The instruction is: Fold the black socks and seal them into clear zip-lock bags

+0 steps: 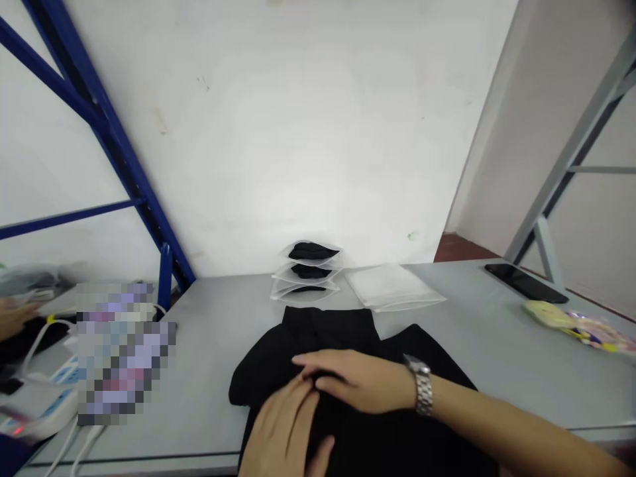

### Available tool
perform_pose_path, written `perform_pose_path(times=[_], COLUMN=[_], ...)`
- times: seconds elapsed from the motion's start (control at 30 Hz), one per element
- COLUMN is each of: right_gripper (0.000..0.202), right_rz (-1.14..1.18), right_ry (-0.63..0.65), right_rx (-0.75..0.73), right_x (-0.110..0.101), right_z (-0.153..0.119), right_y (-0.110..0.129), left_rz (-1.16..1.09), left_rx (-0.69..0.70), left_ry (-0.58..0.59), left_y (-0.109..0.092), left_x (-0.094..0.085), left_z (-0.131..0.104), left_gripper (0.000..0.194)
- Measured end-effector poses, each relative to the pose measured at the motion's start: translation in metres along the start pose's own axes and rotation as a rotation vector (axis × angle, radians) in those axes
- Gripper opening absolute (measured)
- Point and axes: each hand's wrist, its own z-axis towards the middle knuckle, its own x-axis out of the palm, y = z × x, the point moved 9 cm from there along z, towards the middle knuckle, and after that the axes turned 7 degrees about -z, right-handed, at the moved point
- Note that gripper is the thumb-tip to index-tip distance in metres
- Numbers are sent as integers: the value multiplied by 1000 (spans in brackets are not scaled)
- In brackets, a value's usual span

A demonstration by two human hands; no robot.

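Observation:
A black garment (328, 328) lies spread at the front of the grey table (209, 371), one part folded out to the left and another to the right. On its middle rests my left hand (283, 430), palm down with the fingers extended and the thumb apart. My right hand (365, 381), with a metal watch (422, 391) at the wrist, reaches across from the right. Its fingers are stretched out over the cloth, and their tips meet the fingertips of my left hand. Neither hand visibly grips the fabric.
Clear bags holding black items (311, 271) are stacked by the wall, beside flat translucent bags (395, 286). A black phone (525, 283) and a yellow item (547, 314) lie at right. At left are a power strip (59, 404), cables and another person's hand (14, 318).

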Motion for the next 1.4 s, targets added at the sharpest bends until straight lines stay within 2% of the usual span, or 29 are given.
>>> perform_pose_path(times=[0.07, 0.13, 0.2, 0.27, 0.33, 0.4, 0.47, 0.53, 0.6, 0.67, 0.77, 0.87, 0.93, 0.97, 1.07, 1.2, 1.27, 1.4], right_gripper=[36, 32, 31, 33, 39, 48, 53, 52, 52, 57, 63, 45, 37, 36, 36, 24, 18, 26], right_rz=[123, 163, 175, 232, 367, 552, 733, 909, 1065, 1181, 1235, 1162, 1125, 1124, 1129, 1025, 974, 682], right_ry=[-102, -158, -138, -86, -69, -112, -188, -242, -254, -249, -260, -325, -328, -319, -400, -690, -756, -846], right_rx=[141, 261, 342, 379, 380, 359, 335, 304, 269, 239, 215, 350, 480, 519, 528, 470, 457, 444], right_x=[-26, -45, -54, -56, -56, -58, -60, -59, -56, -54, -58, -68, -72, -73, -85, -109, -115, -136], right_z=[-8, -16, -21, -25, -27, -27, -27, -28, -30, -33, -42, -58, -70, -75, -84, -94, -98, -107], right_y=[-22, -46, -69, -91, -109, -123, -131, -133, -129, -123, -120, -135, -148, -153, -164, -174, -175, -166], left_rz=[104, 149, 120, 42, -100, -326, -627, -925, -1179, -1348, -1469, -1573, -1632, -1660, -1756, -1828, -1820, -1765], left_rx=[-70, -153, -229, -328, -491, -678, -866, -1038, -1143, -1148, -1135, -1095, -1034, -999, -968, -1047, -1067, -1035], left_ry=[74, 173, 294, 397, 425, 284, 29, -160, -174, -77, 71, 265, 380, 401, 344, 247, 238, 221], left_y=[14, 29, 43, 61, 87, 115, 139, 149, 140, 120, 94, 70, 55, 49, 40, 41, 42, 39], left_x=[17, 36, 51, 54, 44, 22, -1, -6, 10, 34, 75, 108, 120, 123, 132, 150, 156, 157], left_z=[5, 9, 13, 20, 30, 44, 57, 66, 80, 98, 117, 128, 135, 138, 149, 161, 166, 174], left_gripper=[54, 54, 49, 43, 35, 33, 35, 34, 30, 28, 32, 40, 51, 57, 64, 26, 13, 29])
